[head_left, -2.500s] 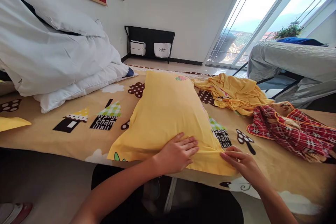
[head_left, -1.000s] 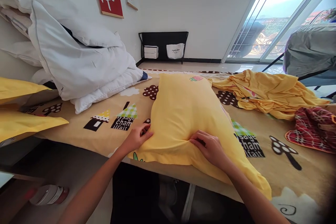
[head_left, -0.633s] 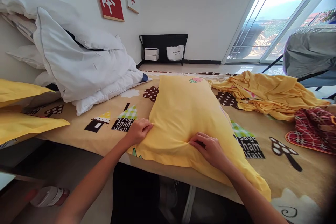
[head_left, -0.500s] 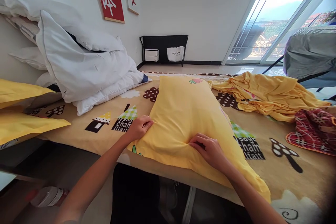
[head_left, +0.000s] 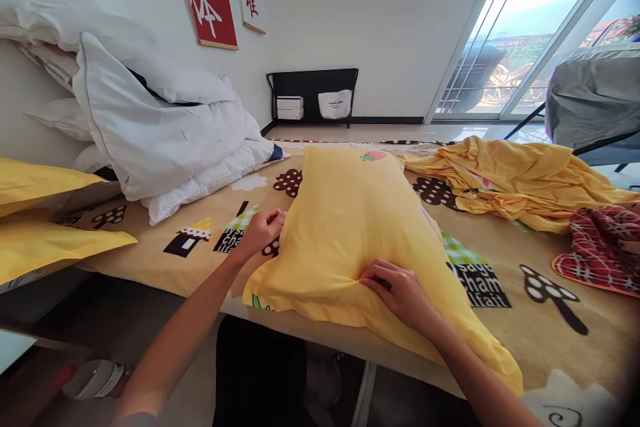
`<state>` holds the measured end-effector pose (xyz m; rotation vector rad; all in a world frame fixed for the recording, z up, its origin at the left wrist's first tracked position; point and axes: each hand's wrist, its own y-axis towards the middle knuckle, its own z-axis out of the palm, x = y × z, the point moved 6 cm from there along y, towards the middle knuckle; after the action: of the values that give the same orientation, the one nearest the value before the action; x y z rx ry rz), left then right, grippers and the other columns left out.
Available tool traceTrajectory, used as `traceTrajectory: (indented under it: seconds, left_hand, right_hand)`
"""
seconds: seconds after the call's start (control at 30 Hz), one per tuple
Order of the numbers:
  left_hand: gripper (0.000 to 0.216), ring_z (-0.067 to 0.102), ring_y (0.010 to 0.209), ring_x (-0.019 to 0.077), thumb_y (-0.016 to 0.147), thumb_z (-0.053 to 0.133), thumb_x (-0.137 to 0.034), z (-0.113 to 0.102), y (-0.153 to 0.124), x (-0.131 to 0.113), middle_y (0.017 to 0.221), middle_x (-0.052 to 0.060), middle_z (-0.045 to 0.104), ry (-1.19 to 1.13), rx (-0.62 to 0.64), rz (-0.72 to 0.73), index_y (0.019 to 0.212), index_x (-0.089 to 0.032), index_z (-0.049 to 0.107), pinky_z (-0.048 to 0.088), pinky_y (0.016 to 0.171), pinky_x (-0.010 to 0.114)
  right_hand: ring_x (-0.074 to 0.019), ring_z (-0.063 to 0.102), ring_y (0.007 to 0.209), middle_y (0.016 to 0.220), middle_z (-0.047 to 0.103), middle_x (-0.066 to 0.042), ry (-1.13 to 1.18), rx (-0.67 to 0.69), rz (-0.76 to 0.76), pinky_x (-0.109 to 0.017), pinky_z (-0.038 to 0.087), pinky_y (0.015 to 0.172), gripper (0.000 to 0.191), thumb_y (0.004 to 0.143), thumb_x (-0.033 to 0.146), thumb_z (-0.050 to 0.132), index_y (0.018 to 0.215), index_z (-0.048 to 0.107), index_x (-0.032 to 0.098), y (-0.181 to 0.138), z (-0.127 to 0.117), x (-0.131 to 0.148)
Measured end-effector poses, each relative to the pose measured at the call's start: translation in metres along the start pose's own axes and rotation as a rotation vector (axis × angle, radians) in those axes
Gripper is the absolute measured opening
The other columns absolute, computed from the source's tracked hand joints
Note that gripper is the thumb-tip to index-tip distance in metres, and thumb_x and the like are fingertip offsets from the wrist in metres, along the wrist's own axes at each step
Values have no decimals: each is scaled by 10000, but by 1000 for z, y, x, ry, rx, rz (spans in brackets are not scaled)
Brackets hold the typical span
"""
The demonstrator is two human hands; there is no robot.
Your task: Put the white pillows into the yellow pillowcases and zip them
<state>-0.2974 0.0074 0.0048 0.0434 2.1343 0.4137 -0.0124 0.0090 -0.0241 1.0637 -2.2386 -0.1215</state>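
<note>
A plump yellow pillow in a yellow pillowcase (head_left: 345,213), with a pink strawberry print at its far end, lies lengthwise before me on the bed. My right hand (head_left: 397,287) pinches a fold of the pillowcase near its close end, where the cloth puckers. Beside the pillow's left edge is my left hand (head_left: 265,233), its fingers curled together and the cloth there no longer drawn out; whether the fingertips still brush the edge is hard to tell.
White pillows (head_left: 170,133) are heaped on the left, with yellow pillowcases (head_left: 60,243) nearer. Crumpled yellow cloth (head_left: 520,177) and a red plaid cloth (head_left: 603,250) lie right. A patterned tan sheet (head_left: 525,340) covers the bed. A plastic jar (head_left: 97,377) is below left.
My left hand has let go of the pillowcase's left side and moved slightly up and left. The pulled cloth there has settled. My right hand keeps its pinch in nearly the same spot.
</note>
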Motion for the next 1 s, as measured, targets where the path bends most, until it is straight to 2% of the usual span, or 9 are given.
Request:
traceTrajectory:
  seconds: [0.1, 0.23, 0.33, 0.4, 0.53, 0.7, 0.8, 0.9, 1.0]
  left_hand:
    - [421, 393, 551, 106, 877, 427, -537, 9, 4, -16, 570, -32, 430, 228, 18, 16, 661, -178, 467, 263, 549, 246]
    - [480, 499, 591, 151, 849, 466, -644, 46, 7, -26, 648, 12, 556, 529, 83, 21, 740, -179, 518, 284, 563, 264]
    - [393, 587, 701, 188, 955, 375, -490, 71, 9, -27, 755, 52, 631, 587, 155, 66, 778, -180, 541, 331, 601, 274]
    - [357, 607, 741, 193, 989, 322, -371, 77, 11, -25, 786, 59, 649, 602, 181, 92, 780, -183, 543, 346, 625, 273]
    - [330, 582, 693, 193, 979, 320, -335, 58, 15, -5, 732, 56, 621, 623, 179, 88, 752, -190, 511, 331, 620, 281]
    - [213, 558, 710, 225, 896, 418, -260, -13, 15, 57, 696, 63, 570, 636, 34, -138, 695, -208, 464, 335, 635, 303]
    - [112, 564, 752, 237, 870, 413, -224, -41, 9, 69, 777, 84, 601, 629, -43, -168, 799, -216, 500, 360, 657, 320]
    - [237, 553, 712, 197, 920, 370, -366, -28, 3, 41, 767, 60, 613, 520, -38, -70, 795, -225, 515, 380, 656, 308]
    - [379, 532, 637, 172, 898, 395, -555, 13, 1, -2, 707, 24, 592, 457, 26, 30, 796, -209, 511, 363, 598, 287]
  right_hand:
    - [-160, 631, 722, 802, 672, -14, -1, -8, -6, -271, 463, 659, 285, 954, 363, 452, 783, 640, 234, 0, 1, -1]
    - [-164, 634, 738, 810, 675, -20, 12, -5, -3, -274, 466, 667, 289, 955, 369, 447, 785, 637, 234, 0, 2, -1]
    - [-160, 630, 731, 808, 672, -18, 8, -5, 2, -276, 465, 666, 289, 955, 371, 451, 782, 635, 231, 0, 2, -1]
    - [-156, 627, 723, 803, 670, -14, 11, -5, -1, -272, 464, 659, 284, 952, 367, 460, 778, 636, 230, 0, 2, 0]
    - [-150, 624, 728, 805, 666, -8, 28, -10, -3, -267, 461, 667, 272, 953, 356, 466, 782, 635, 227, 0, 2, 0]
    - [-154, 617, 733, 807, 659, -15, 38, -34, -16, -273, 457, 663, 273, 959, 358, 458, 788, 626, 227, -3, 2, -1]
    - [-154, 611, 731, 802, 654, -16, 37, -54, -39, -277, 454, 657, 266, 962, 345, 455, 789, 619, 227, -3, 4, -2]
    - [-156, 606, 729, 798, 651, -16, 39, -78, -63, -287, 459, 661, 244, 958, 329, 467, 795, 619, 229, -4, 6, -2]
    - [-161, 610, 765, 826, 653, -24, 61, -113, -82, -297, 478, 692, 208, 953, 311, 476, 830, 622, 230, -8, 4, 0]
